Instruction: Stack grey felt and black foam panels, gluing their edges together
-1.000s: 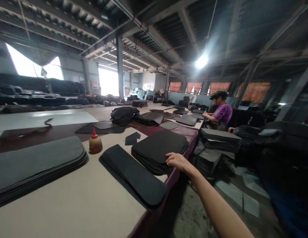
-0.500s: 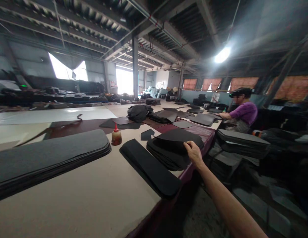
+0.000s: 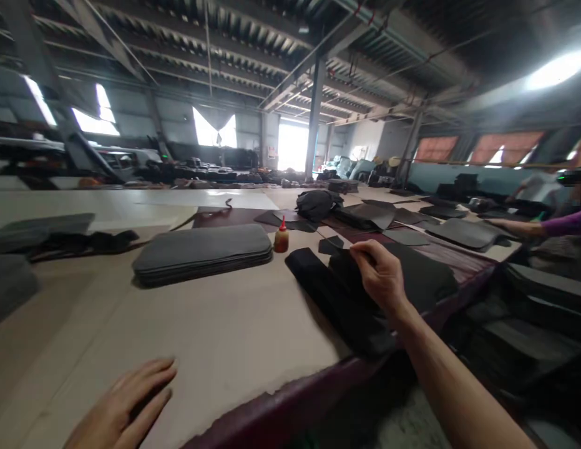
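My right hand (image 3: 381,277) pinches the edge of a dark flat sheet (image 3: 349,269) between thumb and fingers, holding it up by that edge. Behind and under the hand lie more dark pieces (image 3: 424,271); where the held sheet ends among them is hard to make out. A long black panel (image 3: 306,271) lies just left of the right hand. My left hand (image 3: 124,405) is at the lower left over the tabletop (image 3: 215,337), fingers stretched out with nothing in them. Beyond it sits a neat stack of grey rounded panels (image 3: 206,246).
A small bottle with a red nozzle (image 3: 281,240) stands beside the grey stack. Farther back are a dark bundle (image 3: 318,204) and scattered flat pieces (image 3: 463,232). A co-worker's purple sleeve (image 3: 566,222) reaches in from the right. The table's maroon edge (image 3: 281,405) runs along the front.
The view has turned left. My left hand has come into view at the lower left. My right hand has drawn the dark sheet's edge leftward, towards the black panel.
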The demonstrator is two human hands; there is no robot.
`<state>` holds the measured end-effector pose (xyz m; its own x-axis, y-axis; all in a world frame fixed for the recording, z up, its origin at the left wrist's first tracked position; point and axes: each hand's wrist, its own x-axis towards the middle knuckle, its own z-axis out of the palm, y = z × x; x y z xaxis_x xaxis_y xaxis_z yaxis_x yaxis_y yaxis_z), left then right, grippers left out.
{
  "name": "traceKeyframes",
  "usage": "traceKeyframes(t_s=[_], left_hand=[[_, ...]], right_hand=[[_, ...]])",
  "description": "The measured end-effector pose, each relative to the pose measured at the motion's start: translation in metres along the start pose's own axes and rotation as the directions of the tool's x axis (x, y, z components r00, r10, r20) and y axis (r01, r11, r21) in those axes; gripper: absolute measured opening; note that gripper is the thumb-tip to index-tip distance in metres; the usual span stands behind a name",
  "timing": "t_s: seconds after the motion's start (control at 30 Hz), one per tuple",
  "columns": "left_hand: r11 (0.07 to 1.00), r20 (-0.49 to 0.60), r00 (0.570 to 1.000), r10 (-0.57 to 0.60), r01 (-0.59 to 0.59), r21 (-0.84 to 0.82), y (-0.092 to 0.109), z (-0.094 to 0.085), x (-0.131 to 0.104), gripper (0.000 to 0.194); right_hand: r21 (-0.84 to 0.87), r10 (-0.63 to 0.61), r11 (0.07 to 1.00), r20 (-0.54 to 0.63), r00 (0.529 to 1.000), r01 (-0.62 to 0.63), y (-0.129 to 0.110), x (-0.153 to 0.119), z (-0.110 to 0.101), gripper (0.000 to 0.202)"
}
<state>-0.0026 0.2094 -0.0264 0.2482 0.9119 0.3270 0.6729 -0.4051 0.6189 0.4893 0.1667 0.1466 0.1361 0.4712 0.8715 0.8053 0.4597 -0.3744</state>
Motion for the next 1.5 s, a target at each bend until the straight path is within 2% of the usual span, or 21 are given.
traceKeyframes(t_s=[0.07,0.1,0.17,0.2,0.27,0.33,0.37,0.4,0.43,0.5,0.57,0.67,0.77,0.83,0.93,1.0,1.13,1.23,1.3,1.4,1.5], left_hand=[[0.974,0.06,0.985,-0.163,0.17,-0.149,0.023,-0.004,-0.002,0.046],[0.927,0.1,0.96,-0.261,0.278,-0.252,0.036,-0.006,-0.004,0.051],[0.728,0.185,0.896,-0.403,0.437,-0.529,0.061,-0.011,-0.008,0.062],[0.582,0.225,0.869,-0.441,0.467,-0.666,0.072,-0.015,-0.011,0.067],[0.285,0.279,0.823,-0.495,0.457,-0.843,0.088,-0.026,-0.016,0.074],[0.098,0.307,0.762,-0.571,0.434,-0.895,0.093,-0.037,-0.02,0.074],[0.048,0.324,0.726,-0.607,0.44,-0.897,0.092,-0.043,-0.021,0.067],[0.018,0.334,0.696,-0.635,0.446,-0.895,0.088,-0.047,-0.023,0.058],[0.013,0.336,0.681,-0.651,0.452,-0.892,0.082,-0.051,-0.024,0.047],[0.071,0.312,0.689,-0.654,0.467,-0.881,0.069,-0.054,-0.027,0.03],[0.174,0.275,0.72,-0.637,0.482,-0.859,0.061,-0.052,-0.028,0.032],[0.274,0.274,0.761,-0.588,0.505,-0.818,0.06,-0.045,-0.027,0.046],[0.327,0.263,0.791,-0.552,0.496,-0.805,0.064,-0.042,-0.021,0.05],[0.356,0.258,0.794,-0.55,0.503,-0.788,0.063,-0.043,-0.015,0.046],[0.368,0.245,0.765,-0.596,0.532,-0.763,0.053,-0.048,-0.004,0.038],[0.363,0.23,0.741,-0.63,0.544,-0.756,0.043,-0.052,0.002,0.03],[0.348,0.208,0.702,-0.681,0.56,-0.752,0.025,-0.061,0.012,0.014],[0.327,0.204,0.682,-0.702,0.564,-0.758,0.015,-0.066,0.014,0.013],[0.321,0.202,0.683,-0.702,0.556,-0.767,0.012,-0.067,0.013,0.014],[0.342,0.175,0.707,-0.685,0.524,-0.78,0.009,-0.065,0.01,0.02],[0.388,0.123,0.725,-0.677,0.494,-0.778,0.008,-0.061,0.006,0.041]], right_hand=[[0.099,-0.144,0.985,0.041,0.989,0.14,-0.052,0.003,0.035,0.012],[0.151,-0.214,0.968,0.075,0.974,0.201,-0.079,-0.001,0.055,0.014],[0.239,-0.348,0.924,0.201,0.915,0.299,-0.129,-0.02,0.095,0.018],[0.274,-0.402,0.905,0.301,0.865,0.326,-0.152,-0.033,0.115,0.018],[0.337,-0.489,0.871,0.512,0.706,0.359,-0.19,-0.065,0.148,0.015],[0.486,-0.588,0.807,0.601,0.542,0.336,-0.213,-0.095,0.167,0.022],[0.558,-0.622,0.776,0.601,0.501,0.294,-0.217,-0.108,0.17,0.026],[0.608,-0.633,0.757,0.596,0.494,0.237,-0.215,-0.118,0.168,0.027],[0.63,-0.613,0.757,0.594,0.52,0.172,-0.208,-0.126,0.164,0.027],[0.56,-0.464,0.827,0.635,0.618,0.044,-0.178,-0.132,0.15,0.026],[0.36,-0.23,0.932,0.67,0.706,-0.038,-0.132,-0.129,0.134,0.027],[-0.015,-0.037,0.998,0.668,0.743,0.063,-0.054,-0.124,0.115,0.034],[-0.295,0.057,0.934,0.684,0.727,0.204,0.009,-0.131,0.102,0.04],[-0.257,-0.034,0.903,0.757,0.653,0.345,0.03,-0.143,0.096,0.036],[-0.185,-0.188,0.847,0.774,0.605,0.499,0.034,-0.162,0.091,0.04],[-0.171,-0.248,0.819,0.755,0.607,0.547,0.029,-0.17,0.089,0.043],[-0.156,-0.286,0.81,0.736,0.614,0.565,0.027,-0.173,0.095,0.044],[-0.178,-0.263,0.814,0.736,0.624,0.553,0.033,-0.171,0.104,0.045],[-0.183,-0.254,0.817,0.737,0.626,0.547,0.036,-0.171,0.109,0.044],[-0.186,-0.252,0.818,0.735,0.63,0.545,0.034,-0.172,0.111,0.044],[-0.215,-0.225,0.819,0.731,0.644,0.531,0.027,-0.173,0.108,0.044]])
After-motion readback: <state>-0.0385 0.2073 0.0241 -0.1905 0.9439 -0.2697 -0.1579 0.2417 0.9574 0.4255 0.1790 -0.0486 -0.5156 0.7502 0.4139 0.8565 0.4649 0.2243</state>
